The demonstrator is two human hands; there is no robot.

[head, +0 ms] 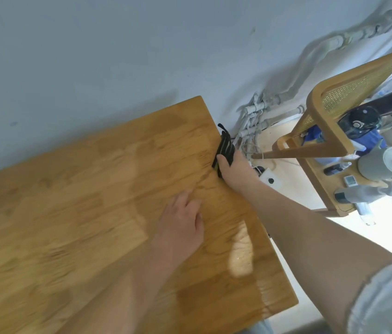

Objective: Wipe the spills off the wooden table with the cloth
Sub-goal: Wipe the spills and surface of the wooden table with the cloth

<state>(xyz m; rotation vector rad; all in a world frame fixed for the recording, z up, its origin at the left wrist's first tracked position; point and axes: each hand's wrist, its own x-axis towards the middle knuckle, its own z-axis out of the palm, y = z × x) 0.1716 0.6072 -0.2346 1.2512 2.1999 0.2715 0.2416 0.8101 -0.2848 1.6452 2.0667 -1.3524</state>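
A wooden table [81, 213] of pale and dark oak blocks fills the lower left. At its right edge lies a black cloth [225, 150] with thin light stripes, bunched up. My right hand [234, 171] grips it from the near side, fingers over the cloth, right at the table's edge. My left hand [181, 222] rests flat on the wood, fingers apart, a little nearer to me. A shiny wet patch [240, 254] glints close to the right edge, between my two forearms. The frame is motion-blurred.
A wooden rattan-sided trolley [322, 145] stands to the right, loaded with bottles, a grey cylinder and small items. Pipes and cables [252, 121] run along the grey wall behind the table corner. A white power strip [270, 180] lies on the floor.
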